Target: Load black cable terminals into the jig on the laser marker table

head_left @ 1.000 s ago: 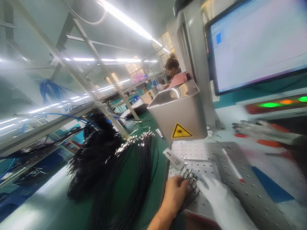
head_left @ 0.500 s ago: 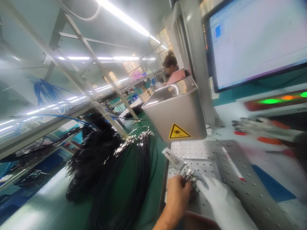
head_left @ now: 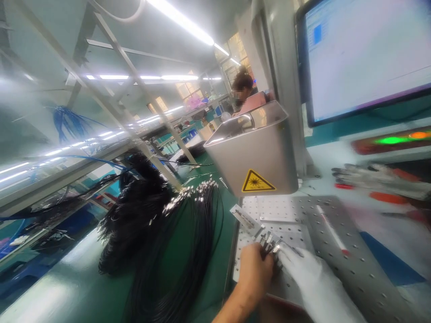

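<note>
My bare left hand (head_left: 255, 272) is closed around a small bunch of metal cable connectors (head_left: 269, 242) on the perforated metal plate (head_left: 340, 264). My right hand (head_left: 311, 280), in a white glove, lies against the same connectors from the right, with its fingers pressed onto them. Both hands sit below the grey laser head (head_left: 257, 154), which carries a yellow warning sticker (head_left: 256, 181). A thin metal strip (head_left: 245, 220) lies on the plate just beyond the connectors.
Large bundles of black cables (head_left: 158, 233) with shiny tips cover the green bench at left. A monitor (head_left: 367, 58) stands at upper right, a lit control panel (head_left: 393, 141) below it. A white-and-red pen (head_left: 332, 231) lies on the plate. Another person (head_left: 247, 96) sits far behind.
My left hand has slid a little right and up, closing tighter on the connectors. The gloved right hand has moved in against them. The view has shifted slightly.
</note>
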Demonstrator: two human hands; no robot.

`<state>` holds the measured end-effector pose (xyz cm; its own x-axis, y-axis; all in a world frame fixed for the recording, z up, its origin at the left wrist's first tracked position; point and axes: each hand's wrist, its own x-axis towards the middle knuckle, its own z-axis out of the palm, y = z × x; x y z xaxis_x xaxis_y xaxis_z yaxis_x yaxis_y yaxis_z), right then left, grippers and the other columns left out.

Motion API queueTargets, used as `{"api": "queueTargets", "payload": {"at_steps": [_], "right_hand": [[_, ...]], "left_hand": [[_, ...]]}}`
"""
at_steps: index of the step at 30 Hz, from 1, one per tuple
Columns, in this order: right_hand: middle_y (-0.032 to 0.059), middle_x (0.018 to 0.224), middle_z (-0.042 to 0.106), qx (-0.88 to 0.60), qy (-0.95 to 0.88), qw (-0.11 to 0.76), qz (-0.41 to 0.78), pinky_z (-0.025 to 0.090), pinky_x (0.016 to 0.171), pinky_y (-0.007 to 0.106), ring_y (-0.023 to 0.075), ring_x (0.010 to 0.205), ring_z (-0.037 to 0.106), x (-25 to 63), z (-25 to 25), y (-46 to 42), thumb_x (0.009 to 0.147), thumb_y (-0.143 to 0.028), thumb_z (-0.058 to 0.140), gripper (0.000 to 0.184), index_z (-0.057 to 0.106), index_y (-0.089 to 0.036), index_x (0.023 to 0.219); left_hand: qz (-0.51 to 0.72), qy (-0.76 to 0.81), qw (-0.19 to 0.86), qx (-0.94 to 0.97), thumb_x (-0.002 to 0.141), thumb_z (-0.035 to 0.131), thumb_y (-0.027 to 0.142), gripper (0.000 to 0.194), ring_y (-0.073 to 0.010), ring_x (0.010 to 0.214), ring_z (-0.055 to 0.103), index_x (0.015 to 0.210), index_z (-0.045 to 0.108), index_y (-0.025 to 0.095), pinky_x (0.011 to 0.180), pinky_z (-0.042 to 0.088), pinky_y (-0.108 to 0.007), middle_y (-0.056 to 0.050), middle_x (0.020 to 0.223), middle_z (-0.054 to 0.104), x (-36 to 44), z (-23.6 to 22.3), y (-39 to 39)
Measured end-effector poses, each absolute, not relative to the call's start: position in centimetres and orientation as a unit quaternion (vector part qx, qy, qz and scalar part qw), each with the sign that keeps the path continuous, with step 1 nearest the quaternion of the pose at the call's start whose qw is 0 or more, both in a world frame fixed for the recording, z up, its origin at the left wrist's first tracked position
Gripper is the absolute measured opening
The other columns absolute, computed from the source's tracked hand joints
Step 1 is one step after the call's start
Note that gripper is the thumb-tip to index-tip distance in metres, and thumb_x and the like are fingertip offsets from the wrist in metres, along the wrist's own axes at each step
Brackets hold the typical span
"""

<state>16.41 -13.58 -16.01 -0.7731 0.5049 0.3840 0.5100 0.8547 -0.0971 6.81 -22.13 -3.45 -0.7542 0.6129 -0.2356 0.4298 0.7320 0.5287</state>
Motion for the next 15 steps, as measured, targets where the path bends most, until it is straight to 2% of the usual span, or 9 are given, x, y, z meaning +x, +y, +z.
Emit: {"api": "queueTargets", "payload": {"at_steps": [5, 9, 11, 15], "right_hand": [[-0.0012, 0.117, 0.069, -0.201, -0.958, 0.202, -0.045, 0.053, 0.070, 0.026, 0.0195, 0.093, 0.066, 17.0, -14.1, -13.6, 0.081, 0.003, 0.054, 0.056, 0.072, -0.036, 0.117], [-0.0012, 0.113, 0.070, -0.229, -0.953, 0.195, -0.035, 0.053, 0.067, 0.027, 0.0181, 0.082, 0.066, 16.7, -14.0, -13.3, 0.086, -0.002, 0.054, 0.049, 0.072, -0.036, 0.117], [-0.0022, 0.114, 0.070, -0.228, -0.953, 0.198, -0.031, 0.053, 0.068, 0.028, 0.0183, 0.082, 0.066, 16.6, -14.1, -13.3, 0.086, -0.001, 0.051, 0.051, 0.073, -0.036, 0.115], [-0.0004, 0.118, 0.068, -0.215, -0.955, 0.203, -0.002, 0.050, 0.066, 0.026, 0.0180, 0.083, 0.065, 16.7, -13.4, -13.3, 0.084, 0.000, 0.051, 0.049, 0.073, -0.034, 0.112]], "left_hand": [[0.242, 0.904, 0.213, 0.280, 0.076, 0.058, 0.013, 0.029, -0.0128, 0.061, 0.040, 0.056, 0.037, 0.021, 0.059, 0.022, -0.029, 0.004, 0.056, 0.042, 6.8, -3.4, -22.0], [0.251, 0.903, 0.234, 0.260, 0.076, 0.059, 0.014, 0.023, -0.0137, 0.065, 0.044, 0.063, 0.042, 0.021, 0.061, 0.026, -0.027, 0.004, 0.061, 0.045, 6.6, -3.1, -22.1], [0.259, 0.898, 0.244, 0.257, 0.077, 0.059, 0.015, 0.019, -0.0141, 0.066, 0.045, 0.066, 0.044, 0.021, 0.062, 0.027, -0.027, 0.004, 0.064, 0.047, 6.5, -3.0, -22.4], [0.230, 0.897, 0.246, 0.287, 0.077, 0.057, 0.015, 0.026, -0.0134, 0.063, 0.040, 0.058, 0.040, 0.021, 0.061, 0.024, -0.029, 0.004, 0.058, 0.041, 6.2, -3.2, -22.8]]}}
